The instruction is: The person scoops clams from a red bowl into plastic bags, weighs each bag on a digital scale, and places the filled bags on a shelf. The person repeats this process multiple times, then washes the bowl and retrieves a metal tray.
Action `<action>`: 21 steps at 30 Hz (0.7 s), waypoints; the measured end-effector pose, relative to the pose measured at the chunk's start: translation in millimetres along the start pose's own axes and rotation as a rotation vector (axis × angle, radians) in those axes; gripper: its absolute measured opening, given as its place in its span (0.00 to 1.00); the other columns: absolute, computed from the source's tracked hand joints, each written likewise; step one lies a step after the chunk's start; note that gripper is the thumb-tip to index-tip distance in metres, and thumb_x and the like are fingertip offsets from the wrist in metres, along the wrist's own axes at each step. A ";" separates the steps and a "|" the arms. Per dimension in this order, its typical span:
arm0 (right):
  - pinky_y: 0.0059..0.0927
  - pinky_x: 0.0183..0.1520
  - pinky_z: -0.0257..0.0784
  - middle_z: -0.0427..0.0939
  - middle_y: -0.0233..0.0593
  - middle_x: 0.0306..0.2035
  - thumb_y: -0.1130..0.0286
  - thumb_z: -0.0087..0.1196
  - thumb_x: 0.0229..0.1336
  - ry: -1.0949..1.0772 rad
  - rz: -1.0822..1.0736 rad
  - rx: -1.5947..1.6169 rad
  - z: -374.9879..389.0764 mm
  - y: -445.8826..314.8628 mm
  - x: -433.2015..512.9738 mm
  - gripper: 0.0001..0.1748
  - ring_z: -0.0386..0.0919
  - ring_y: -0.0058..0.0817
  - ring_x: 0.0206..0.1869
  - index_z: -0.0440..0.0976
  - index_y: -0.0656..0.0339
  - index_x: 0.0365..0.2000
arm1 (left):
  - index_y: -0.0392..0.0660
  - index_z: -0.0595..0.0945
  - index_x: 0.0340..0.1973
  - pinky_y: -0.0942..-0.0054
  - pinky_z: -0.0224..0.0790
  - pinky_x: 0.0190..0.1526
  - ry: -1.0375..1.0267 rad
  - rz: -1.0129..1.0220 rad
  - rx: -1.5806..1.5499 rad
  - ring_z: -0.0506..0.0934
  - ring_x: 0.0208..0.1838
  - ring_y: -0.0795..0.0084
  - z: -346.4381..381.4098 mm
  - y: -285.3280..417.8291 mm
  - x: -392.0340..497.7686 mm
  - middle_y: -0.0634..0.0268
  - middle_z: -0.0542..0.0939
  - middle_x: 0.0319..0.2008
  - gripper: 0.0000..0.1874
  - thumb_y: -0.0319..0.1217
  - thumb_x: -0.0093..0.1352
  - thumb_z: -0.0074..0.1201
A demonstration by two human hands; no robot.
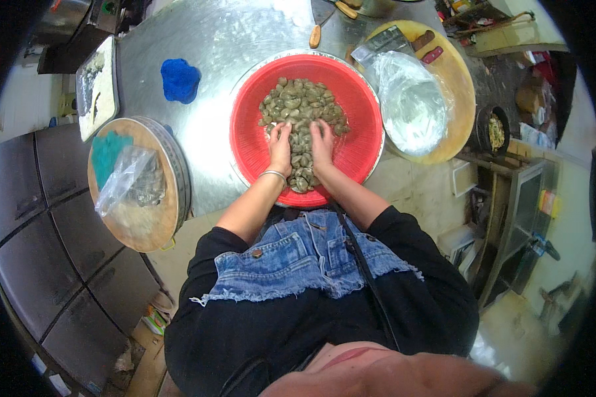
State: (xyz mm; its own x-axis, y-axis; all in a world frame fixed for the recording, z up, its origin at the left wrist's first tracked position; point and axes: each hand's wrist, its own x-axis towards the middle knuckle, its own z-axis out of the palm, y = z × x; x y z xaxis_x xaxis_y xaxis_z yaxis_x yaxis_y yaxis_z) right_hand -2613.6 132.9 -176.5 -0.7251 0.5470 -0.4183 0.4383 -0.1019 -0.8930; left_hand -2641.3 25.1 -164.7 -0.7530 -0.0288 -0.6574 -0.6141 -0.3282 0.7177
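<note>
A red plastic colander basket [246, 129] stands before me, set in a metal basin whose pale rim shows around it. Many small grey-brown clams [303, 97] are heaped at its far side, and a band of them runs down the middle towards me. My left hand [280, 151], with a bangle at the wrist, curves against the left side of this band. Opposite it, my right hand [323, 148] is cupped along the right side. Both sets of fingertips touch the clams at the heap's near edge; whether they grip any is hidden.
On the metal table [208, 149] lies a blue cloth [180, 81]. A round wooden board [146, 226] at left bears a teal cloth and plastic bag. At right, another round board [462, 109] carries a cleaver [387, 42], a red-handled knife [432, 55] and a bag-lined bowl [414, 106].
</note>
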 end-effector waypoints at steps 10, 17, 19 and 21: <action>0.42 0.65 0.58 0.65 0.56 0.57 0.53 0.57 0.58 -0.038 -0.232 -0.119 33.8 -41.0 -24.7 0.28 0.62 0.50 0.62 0.72 0.59 0.54 | 0.38 0.81 0.51 0.73 0.64 0.58 -0.192 0.238 0.074 0.74 0.52 0.74 11.5 47.6 -21.7 0.63 0.81 0.48 0.19 0.40 0.75 0.48; 0.38 0.64 0.61 0.70 0.43 0.52 0.62 0.55 0.60 -0.007 -0.458 0.062 36.4 -95.8 -56.6 0.15 0.66 0.39 0.59 0.79 0.55 0.45 | 0.33 0.82 0.47 0.72 0.68 0.54 -0.158 0.526 0.202 0.77 0.50 0.71 16.2 98.7 -65.9 0.57 0.82 0.46 0.19 0.37 0.75 0.47; 0.38 0.64 0.61 0.69 0.45 0.53 0.61 0.55 0.60 -0.048 -0.390 0.065 35.9 -108.1 -58.5 0.15 0.66 0.39 0.59 0.79 0.55 0.46 | 0.33 0.83 0.46 0.71 0.68 0.54 -0.137 0.453 0.196 0.78 0.49 0.70 15.6 100.2 -59.2 0.57 0.83 0.46 0.20 0.38 0.75 0.46; 0.37 0.65 0.60 0.70 0.45 0.52 0.62 0.54 0.61 -0.026 -0.465 0.085 32.5 -109.6 -53.2 0.16 0.66 0.39 0.60 0.79 0.55 0.47 | 0.33 0.83 0.46 0.70 0.69 0.52 -0.120 0.514 0.251 0.78 0.48 0.70 27.6 108.5 -68.4 0.57 0.83 0.45 0.20 0.38 0.75 0.46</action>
State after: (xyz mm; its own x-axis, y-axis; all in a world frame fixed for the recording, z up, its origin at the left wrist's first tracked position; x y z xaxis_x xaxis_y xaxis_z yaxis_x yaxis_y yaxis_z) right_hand -2640.3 88.0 -61.8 -0.8475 0.5302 0.0259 0.0201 0.0809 -0.9965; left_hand -2662.9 17.5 -35.6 -0.9816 -0.0132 -0.1907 -0.1895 -0.0665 0.9796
